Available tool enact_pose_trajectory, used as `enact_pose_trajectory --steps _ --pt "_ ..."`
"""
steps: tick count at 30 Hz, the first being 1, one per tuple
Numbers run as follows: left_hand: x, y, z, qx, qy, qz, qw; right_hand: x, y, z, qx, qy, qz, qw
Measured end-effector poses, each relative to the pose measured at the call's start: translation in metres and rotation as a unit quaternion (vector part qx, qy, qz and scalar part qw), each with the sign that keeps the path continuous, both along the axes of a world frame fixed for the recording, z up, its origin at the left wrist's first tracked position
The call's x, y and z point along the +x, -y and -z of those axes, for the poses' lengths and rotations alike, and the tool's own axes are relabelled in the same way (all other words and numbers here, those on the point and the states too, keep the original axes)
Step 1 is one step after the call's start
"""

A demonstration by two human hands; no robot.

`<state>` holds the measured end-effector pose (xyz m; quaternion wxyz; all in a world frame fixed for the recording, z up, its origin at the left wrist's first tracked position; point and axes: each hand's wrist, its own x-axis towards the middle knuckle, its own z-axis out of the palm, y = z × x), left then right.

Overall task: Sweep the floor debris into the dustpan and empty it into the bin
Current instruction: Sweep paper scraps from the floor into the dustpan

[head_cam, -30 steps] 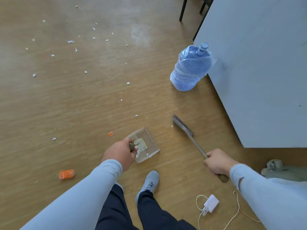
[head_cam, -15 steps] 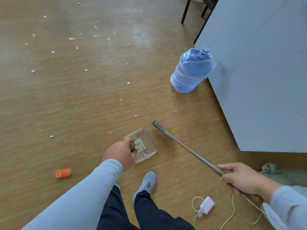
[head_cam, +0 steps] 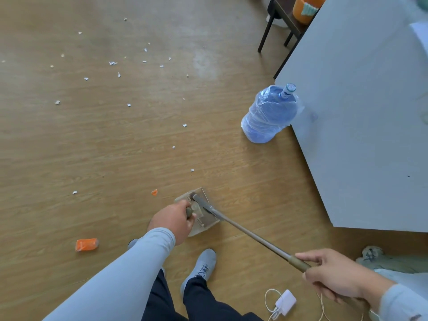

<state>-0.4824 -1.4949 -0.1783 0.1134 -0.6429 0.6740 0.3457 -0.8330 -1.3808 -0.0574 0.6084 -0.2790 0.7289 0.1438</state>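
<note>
One wooden floor (head_cam: 115, 147) carries everything. One grey counter (head_cam: 370, 112) fills the right side. One blue water bottle (head_cam: 268, 117) stands on the floor just beside the counter's left edge. One clear dustpan (head_cam: 209, 222) sits on the floor ahead of one grey shoe (head_cam: 201, 267); the left hand (head_cam: 172, 222) grips its handle with curled fingers. One broom (head_cam: 252, 239) reaches into the dustpan, its handle pinched in the right hand (head_cam: 335, 276). One white charger (head_cam: 286, 302) lies near the shoe. Two orange scraps (head_cam: 86, 244) lie left of the dustpan. Roughly two dozen white paper bits (head_cam: 113, 63) lie scattered farther out.
</note>
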Motion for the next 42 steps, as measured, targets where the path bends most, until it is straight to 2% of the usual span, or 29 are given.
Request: enact_pose_trajectory --steps 5,12,23,28,32,35,38,42 --pt "0.047 -0.02 -0.011 0.016 -0.015 -0.028 0.999 0.029 0.01 -0.015 -0.036 -0.021 -0.038 0.998" --pt "0.13 -0.061 -0.036 -0.011 -0.03 -0.131 0.991 0.071 0.058 -0.007 -0.048 0.002 -0.059 0.997" --pt "0.243 -0.062 -0.038 -0.009 -0.002 -0.236 0.972 0.223 0.105 0.037 -0.097 0.014 -0.1 0.99" --pt "0.271 -0.047 -0.018 -0.007 0.009 -0.244 0.97 0.284 0.116 0.06 -0.102 -0.009 -0.121 0.987" --pt "0.282 -0.034 -0.001 0.002 0.045 -0.215 0.976 0.318 0.117 0.079 -0.088 -0.062 -0.2 0.974" --pt "0.301 -0.028 0.002 0.008 0.073 -0.205 0.976 0.336 0.107 0.078 -0.058 -0.064 -0.25 0.964" --pt "0.316 -0.028 0.004 0.011 0.069 -0.211 0.975 0.334 0.103 0.061 -0.016 -0.016 -0.212 0.977" --pt "0.314 -0.031 0.003 0.02 0.042 -0.203 0.978 0.307 0.105 0.028 -0.009 0.009 -0.084 0.996"
